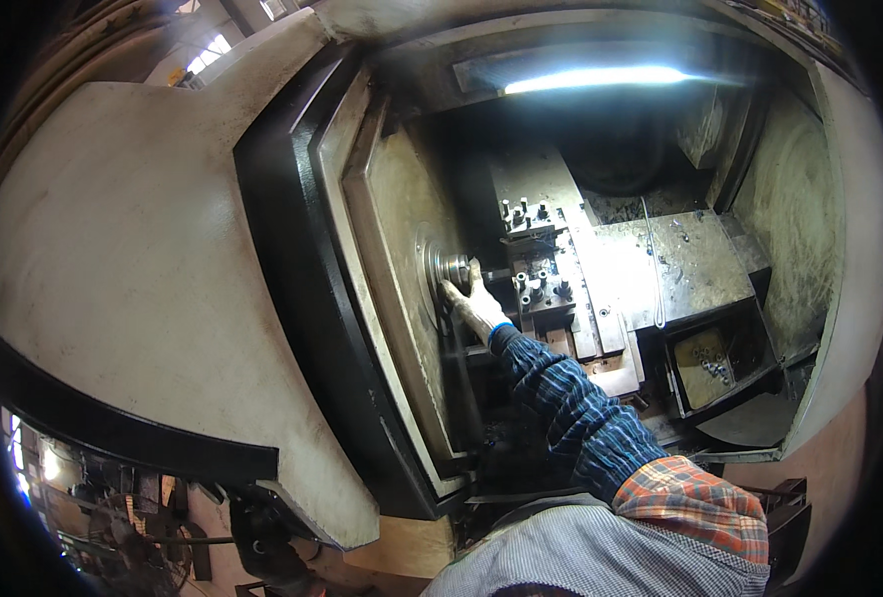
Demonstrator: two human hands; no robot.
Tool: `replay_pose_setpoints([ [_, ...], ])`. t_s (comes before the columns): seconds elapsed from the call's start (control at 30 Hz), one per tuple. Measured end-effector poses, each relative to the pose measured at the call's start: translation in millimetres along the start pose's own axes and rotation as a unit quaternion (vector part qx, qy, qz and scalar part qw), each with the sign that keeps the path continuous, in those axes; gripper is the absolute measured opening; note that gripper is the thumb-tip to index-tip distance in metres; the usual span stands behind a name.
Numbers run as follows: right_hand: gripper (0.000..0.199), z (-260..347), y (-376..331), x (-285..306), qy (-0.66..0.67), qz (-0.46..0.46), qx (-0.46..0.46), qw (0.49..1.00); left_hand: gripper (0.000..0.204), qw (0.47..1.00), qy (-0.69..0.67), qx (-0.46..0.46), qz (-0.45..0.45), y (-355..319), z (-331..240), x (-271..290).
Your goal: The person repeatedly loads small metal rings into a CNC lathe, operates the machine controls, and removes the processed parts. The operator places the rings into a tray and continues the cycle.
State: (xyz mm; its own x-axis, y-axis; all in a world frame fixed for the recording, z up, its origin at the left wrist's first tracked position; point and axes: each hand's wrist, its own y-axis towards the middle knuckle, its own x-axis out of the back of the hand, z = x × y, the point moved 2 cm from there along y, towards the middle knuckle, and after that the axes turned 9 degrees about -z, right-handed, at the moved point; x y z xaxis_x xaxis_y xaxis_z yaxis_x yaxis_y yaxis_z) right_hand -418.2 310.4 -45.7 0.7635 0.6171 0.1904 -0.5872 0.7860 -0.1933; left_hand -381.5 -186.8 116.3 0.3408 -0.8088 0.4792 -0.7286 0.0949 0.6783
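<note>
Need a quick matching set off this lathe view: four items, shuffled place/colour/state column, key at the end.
Column 1
1. Gloved right hand
2. Oversleeve
3. Strip light
4. Long thin rod

Column 2
A. Dark blue plaid
B. Lying across the flat metal cover
C. At the round spindle nose
D. Lit, glowing white

Pairs: 1-C, 2-A, 3-D, 4-B
</note>
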Motion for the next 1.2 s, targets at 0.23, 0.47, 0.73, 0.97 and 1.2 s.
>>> replay_pose_setpoints([
  [0.23, 0.105, 5, 0, 4, -0.059, 0.003, 0.001, 0.998, 0.037, 0.996, 0.009, -0.081, -0.032, -18, -42, -8],
  [0.47, 0.091, 5, -28, 10, 0.072, -0.022, -0.036, 0.997, 0.028, 0.991, -0.020, -0.133, -0.011, -1, -55, -10],
  [0.73, 0.044, -33, -144, 60, 0.568, 0.195, -0.154, 0.785, 0.023, 0.994, -0.004, -0.107, 0.017, 8, -67, -4],
  [0.97, 0.061, -45, -194, 85, 0.478, 0.176, -0.145, 0.848, 0.026, 0.989, -0.048, -0.135, 0.035, 10, -62, -4],
  [1.2, 0.053, -45, -209, 77, 0.473, 0.196, -0.122, 0.850, 0.029, 0.993, -0.076, -0.063, 0.067, 11, -64, -2],
])
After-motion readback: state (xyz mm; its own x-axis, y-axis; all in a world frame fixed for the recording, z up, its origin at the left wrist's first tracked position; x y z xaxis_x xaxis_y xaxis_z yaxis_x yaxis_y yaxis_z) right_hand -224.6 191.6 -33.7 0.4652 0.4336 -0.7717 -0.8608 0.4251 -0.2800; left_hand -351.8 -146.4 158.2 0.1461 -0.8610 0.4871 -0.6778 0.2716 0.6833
